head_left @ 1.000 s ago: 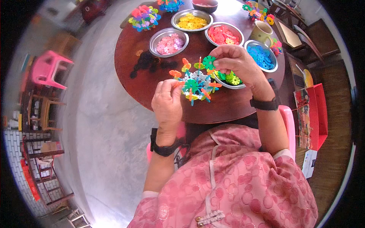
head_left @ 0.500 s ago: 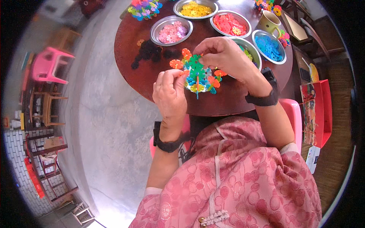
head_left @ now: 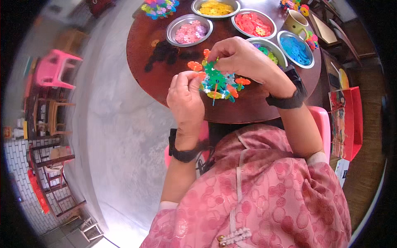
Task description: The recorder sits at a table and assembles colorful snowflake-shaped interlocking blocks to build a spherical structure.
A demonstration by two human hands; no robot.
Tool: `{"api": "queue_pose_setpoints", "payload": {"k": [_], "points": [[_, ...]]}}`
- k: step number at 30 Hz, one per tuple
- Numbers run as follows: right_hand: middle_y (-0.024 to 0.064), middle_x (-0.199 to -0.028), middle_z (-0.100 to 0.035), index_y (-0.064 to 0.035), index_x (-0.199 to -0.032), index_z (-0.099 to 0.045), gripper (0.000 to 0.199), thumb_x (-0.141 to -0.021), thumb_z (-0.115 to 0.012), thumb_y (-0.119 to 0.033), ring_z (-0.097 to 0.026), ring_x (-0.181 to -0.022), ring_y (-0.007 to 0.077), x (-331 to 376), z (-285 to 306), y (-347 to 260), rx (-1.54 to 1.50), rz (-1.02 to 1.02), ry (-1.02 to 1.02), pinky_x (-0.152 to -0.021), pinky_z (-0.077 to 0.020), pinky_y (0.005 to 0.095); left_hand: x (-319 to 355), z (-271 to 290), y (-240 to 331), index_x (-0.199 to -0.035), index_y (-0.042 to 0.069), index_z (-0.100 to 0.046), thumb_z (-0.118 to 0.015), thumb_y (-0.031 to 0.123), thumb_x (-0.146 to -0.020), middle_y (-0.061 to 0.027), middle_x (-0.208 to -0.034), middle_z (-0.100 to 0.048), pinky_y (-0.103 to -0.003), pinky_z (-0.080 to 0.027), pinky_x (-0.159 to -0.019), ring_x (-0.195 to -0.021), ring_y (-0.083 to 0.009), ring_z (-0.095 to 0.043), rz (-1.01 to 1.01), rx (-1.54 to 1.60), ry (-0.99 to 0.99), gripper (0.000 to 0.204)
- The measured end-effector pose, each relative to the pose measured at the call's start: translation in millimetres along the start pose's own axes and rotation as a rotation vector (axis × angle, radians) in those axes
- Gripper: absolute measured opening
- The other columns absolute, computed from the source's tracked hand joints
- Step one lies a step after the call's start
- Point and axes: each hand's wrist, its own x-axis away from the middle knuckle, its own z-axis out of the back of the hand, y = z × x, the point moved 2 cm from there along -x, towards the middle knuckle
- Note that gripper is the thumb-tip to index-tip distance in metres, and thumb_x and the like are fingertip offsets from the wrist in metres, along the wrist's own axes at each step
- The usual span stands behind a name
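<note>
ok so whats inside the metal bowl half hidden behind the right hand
The metal bowl holds loose plastic flower pieces, green and purple among them. The right hand covers its near-left part, so the rest of the contents cannot be seen.

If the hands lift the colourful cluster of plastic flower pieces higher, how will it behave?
The cluster probably feels light, being thin plastic discs. Both the left hand and right hand pinch it, suggesting loosely slotted pieces that may pop apart.

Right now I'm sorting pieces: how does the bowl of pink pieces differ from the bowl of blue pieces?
The pink bowl sits left of the hands, the blue bowl to their right. Pink pieces fill it thinly, blue ones more fully. Both are round metal bowls on the round table.
</note>
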Motion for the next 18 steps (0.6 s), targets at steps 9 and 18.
{"api": "queue_pose_setpoints", "payload": {"k": [9, 18], "points": [[0.0008, -0.068, -0.06, 0.0038, -0.091, -0.066, 0.018, -0.078, -0.061, -0.008, -0.055, -0.059, 0.0059, 3.0, -3.5, -2.8, -0.046, -0.126, -0.054, -0.05, -0.0422, 0.0219, 0.0, 0.3, -0.3, -0.091, 0.002, -0.063, -0.065, 0.012, -0.089, -0.009, -0.08, -0.064, -0.031, -0.048, -0.068, -0.072, -0.0181, -0.06, 0.086, 0.011, 0.0, 0.011], [0.0012, -0.068, -0.06, 0.0035, -0.094, -0.066, 0.019, -0.08, -0.061, -0.008, -0.055, -0.057, 0.0055, 3.4, -4.5, -6.3, -0.09, -0.149, -0.059, -0.049, -0.0422, 0.0214, -0.9, 0.3, -1.7, -0.092, 0.001, -0.063, -0.065, 0.014, -0.09, -0.0092, -0.079, -0.065, -0.031, -0.048, -0.067, -0.071, -0.018, -0.06, 0.078, -0.001, -0.006, 0.013]]}}
